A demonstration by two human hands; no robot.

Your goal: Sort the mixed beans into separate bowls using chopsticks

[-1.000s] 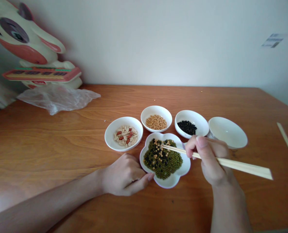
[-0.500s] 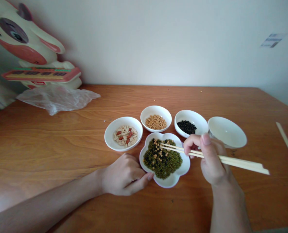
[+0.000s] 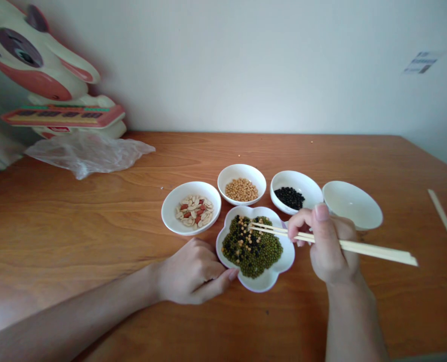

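Note:
My right hand [image 3: 327,241] grips a pair of pale wooden chopsticks [image 3: 359,247]. Their tips rest over the mixed green, black and yellow beans in a white flower-shaped dish [image 3: 274,274]. My left hand [image 3: 193,271] is curled beside the dish, thumb against its left rim. Behind it stand a white bowl of peanuts [image 3: 170,208], a bowl of yellow soybeans [image 3: 231,175], a bowl of black beans [image 3: 302,183] and an empty white bowl [image 3: 353,203].
All stand on a brown wooden table [image 3: 95,216] against a pale wall. A crumpled clear plastic bag [image 3: 87,151] and a cartoon animal figure [image 3: 46,75] are at the back left. A paper chopstick sleeve [image 3: 445,218] lies at the right.
My right hand has tilted slightly, lifting the chopsticks' rear end, while their tips stay over the mixed beans. My left hand has not moved.

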